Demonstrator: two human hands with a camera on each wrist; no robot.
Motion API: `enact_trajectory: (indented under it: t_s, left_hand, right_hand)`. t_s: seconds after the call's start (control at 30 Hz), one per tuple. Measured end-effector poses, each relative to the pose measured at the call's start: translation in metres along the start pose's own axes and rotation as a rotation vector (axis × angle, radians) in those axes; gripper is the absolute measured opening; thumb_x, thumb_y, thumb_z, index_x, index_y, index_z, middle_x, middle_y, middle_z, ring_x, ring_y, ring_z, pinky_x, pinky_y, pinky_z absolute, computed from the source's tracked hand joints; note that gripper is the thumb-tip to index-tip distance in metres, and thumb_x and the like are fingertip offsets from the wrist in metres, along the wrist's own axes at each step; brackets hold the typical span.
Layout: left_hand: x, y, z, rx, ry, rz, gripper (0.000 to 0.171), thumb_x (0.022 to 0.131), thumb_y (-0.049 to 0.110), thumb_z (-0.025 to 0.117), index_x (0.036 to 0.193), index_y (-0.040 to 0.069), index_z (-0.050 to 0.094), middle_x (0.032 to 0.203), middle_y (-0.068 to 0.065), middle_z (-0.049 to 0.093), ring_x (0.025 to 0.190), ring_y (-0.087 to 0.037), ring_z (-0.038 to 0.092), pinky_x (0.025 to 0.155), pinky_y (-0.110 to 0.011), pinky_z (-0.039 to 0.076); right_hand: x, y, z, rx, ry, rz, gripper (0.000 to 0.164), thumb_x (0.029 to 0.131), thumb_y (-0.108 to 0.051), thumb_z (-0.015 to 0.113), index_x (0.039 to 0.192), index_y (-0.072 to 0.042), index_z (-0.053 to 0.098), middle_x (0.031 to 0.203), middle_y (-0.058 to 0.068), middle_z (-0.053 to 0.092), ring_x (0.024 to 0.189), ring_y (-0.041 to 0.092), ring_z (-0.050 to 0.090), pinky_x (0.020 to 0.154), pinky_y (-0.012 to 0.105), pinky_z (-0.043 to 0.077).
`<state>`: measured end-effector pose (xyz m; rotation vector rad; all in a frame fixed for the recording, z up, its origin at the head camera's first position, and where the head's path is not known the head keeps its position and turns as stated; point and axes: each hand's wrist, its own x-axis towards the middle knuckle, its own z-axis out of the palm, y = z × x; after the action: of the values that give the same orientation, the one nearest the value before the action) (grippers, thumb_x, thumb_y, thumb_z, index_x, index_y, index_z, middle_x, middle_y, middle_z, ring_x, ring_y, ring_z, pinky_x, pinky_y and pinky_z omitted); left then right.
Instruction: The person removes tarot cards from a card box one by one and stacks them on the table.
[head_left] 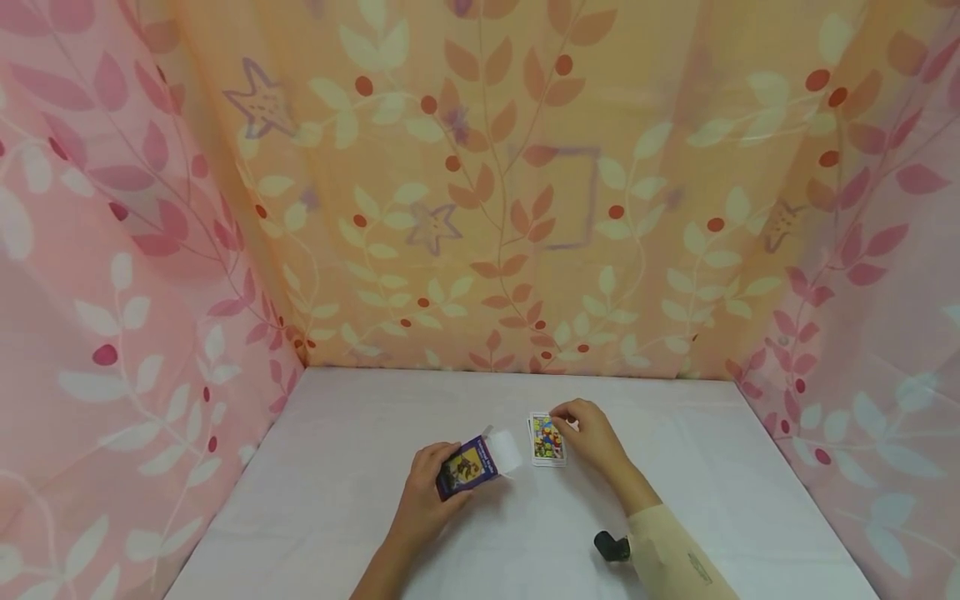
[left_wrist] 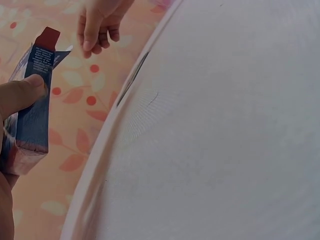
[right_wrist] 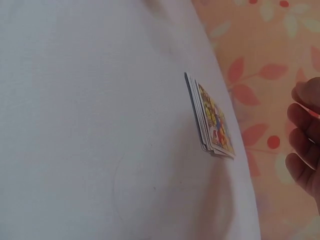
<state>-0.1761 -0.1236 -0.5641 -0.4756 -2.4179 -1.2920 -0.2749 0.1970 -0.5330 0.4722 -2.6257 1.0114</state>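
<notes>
My left hand (head_left: 422, 498) grips a small dark blue card box (head_left: 463, 469), thumb on one side and fingers round the other. A picture shows on the box's front, and its white flap (head_left: 505, 451) stands open toward the right. Just right of the flap, a stack of picture cards (head_left: 548, 438) lies face up on the white table, slightly uneven at its edges. Over the stack's right side in the head view is my right hand (head_left: 594, 435), fingers loosely bent. The right wrist view shows these fingers (right_wrist: 302, 142) holding nothing, with a gap between them and the stack (right_wrist: 215, 120).
A white cloth covers the table (head_left: 360, 417). Patterned curtains (head_left: 480, 192) hang behind it and on both sides. A black wrist camera (head_left: 611, 547) sticks out from the right sleeve (head_left: 671, 550), low over the tabletop.
</notes>
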Motion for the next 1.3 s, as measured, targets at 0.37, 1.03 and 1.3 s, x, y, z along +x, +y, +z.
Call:
enact_trajectory:
  t_s: [0.37,1.03,1.3]
  left_hand:
    - [0.006,0.001,0.002,0.017,-0.013,-0.039,0.080,0.075,0.022,0.093,0.145,0.022,0.055,0.141,0.008,0.051,0.128,-0.014,0.049,0.107,-0.050,0.048]
    - [0.036,0.008,0.006,0.029,-0.087,-0.091,0.074,0.076,0.028,0.093,0.140,0.023,0.058,0.138,0.005,0.057,0.126,-0.017,0.053,0.105,-0.049,0.048]
    - [0.054,0.006,0.004,0.030,-0.159,-0.102,0.070,0.078,0.026,0.091,0.140,0.019,0.058,0.139,0.000,0.058,0.126,-0.021,0.052,0.106,-0.051,0.046]
  right_hand:
    - [-0.016,-0.008,-0.007,-0.035,0.048,-0.058,0.009,0.091,-0.012,0.077,0.100,-0.014,0.076,0.092,-0.006,0.069,0.090,0.016,0.060,0.081,0.040,0.051]
    - [-0.058,0.000,-0.029,-0.074,0.077,-0.032,0.011,0.091,-0.016,0.078,0.101,-0.021,0.076,0.096,-0.013,0.068,0.095,0.011,0.058,0.079,0.036,0.052]
    - [-0.071,0.003,-0.038,-0.069,0.119,-0.125,0.013,0.090,-0.016,0.079,0.102,-0.021,0.075,0.098,-0.016,0.067,0.096,0.007,0.058,0.082,0.036,0.053]
